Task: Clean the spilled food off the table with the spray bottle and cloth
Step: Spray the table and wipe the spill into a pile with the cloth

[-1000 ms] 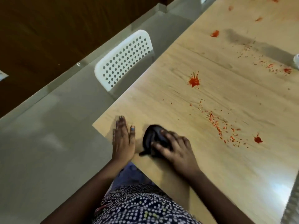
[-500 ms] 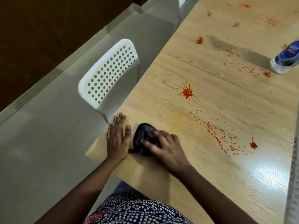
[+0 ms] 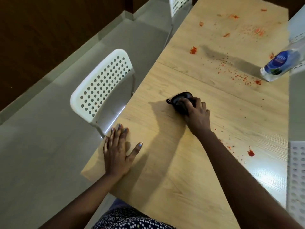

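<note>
Spilled red food lies in splats and fine specks on the pale wood-grain desk [image 3: 165, 162]. One dotted trail [image 3: 231, 70] runs beyond the right hand toward the far right, a larger blot [image 3: 193, 50] sits farther out past that hand, and a small splat [image 3: 250, 152] lies to the right of the right forearm, near the desk's right side.

A dark, bunched cloth [image 3: 179, 101] lies on the desk under the right hand [image 3: 197, 113]. That hand's grip is closed over the cloth, fingers curled on top of it and pressing it to the wood. The patch of desk right around the cloth is free of red.

The left hand [image 3: 118, 154] lies flat near the desk's left edge, well to the near left of the right hand. Its grip is fully open, fingers spread, palm down, nothing in it.

A clear plastic bottle with a blue label [image 3: 279, 65] stands well beyond and to the right of the right hand, close to the desk's right edge, among the red specks. Its top is blurred, so the spray head cannot be made out.

A white perforated plastic chair [image 3: 102, 85] stands just beside the desk's left edge, beyond the left hand. A second white chair back [image 3: 180, 4] shows at the far end.
</note>
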